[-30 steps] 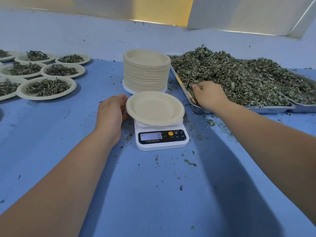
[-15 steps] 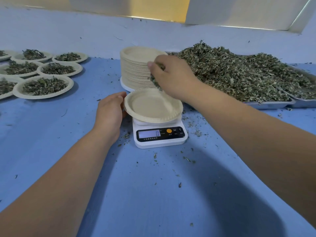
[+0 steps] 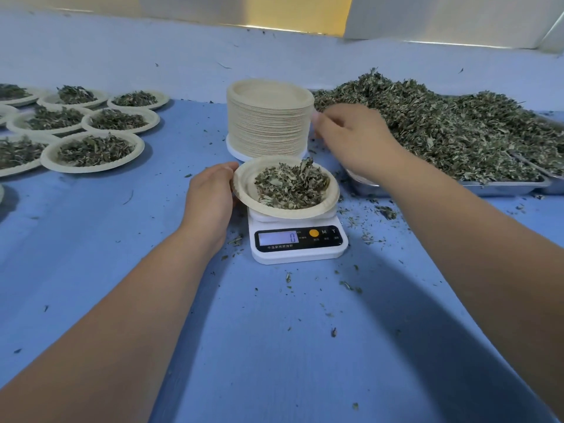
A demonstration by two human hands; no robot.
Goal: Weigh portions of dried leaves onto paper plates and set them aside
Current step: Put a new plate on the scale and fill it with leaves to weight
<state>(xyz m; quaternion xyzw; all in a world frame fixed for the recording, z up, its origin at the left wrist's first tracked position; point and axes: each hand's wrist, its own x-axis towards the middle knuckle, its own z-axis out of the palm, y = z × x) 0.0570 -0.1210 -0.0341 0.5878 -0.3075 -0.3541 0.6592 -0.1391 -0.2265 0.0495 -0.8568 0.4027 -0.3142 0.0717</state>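
Note:
A paper plate (image 3: pixel 244 190) with a heap of dried leaves (image 3: pixel 291 184) sits on the white digital scale (image 3: pixel 297 239), whose display reads 0. My left hand (image 3: pixel 210 199) touches the plate's left rim, fingers gently curved against it. Above and to the right of the plate, my right hand (image 3: pixel 354 138) hovers with relaxed fingers and holds nothing that I can see. Behind that hand, a large pile of dried leaves (image 3: pixel 442 126) fills a metal tray (image 3: pixel 503 186).
A tall stack of paper plates (image 3: pixel 270 123) stands right behind the scale. Several filled plates (image 3: pixel 91 151) lie at the far left. A second metal tray (image 3: pixel 552 175) is at the right edge. Leaf crumbs are scattered on the blue table (image 3: pixel 274 346).
My right hand dropped its handful of leaves onto the plate and has drawn back toward the tray. The plate was empty before. My left hand stays at the rim.

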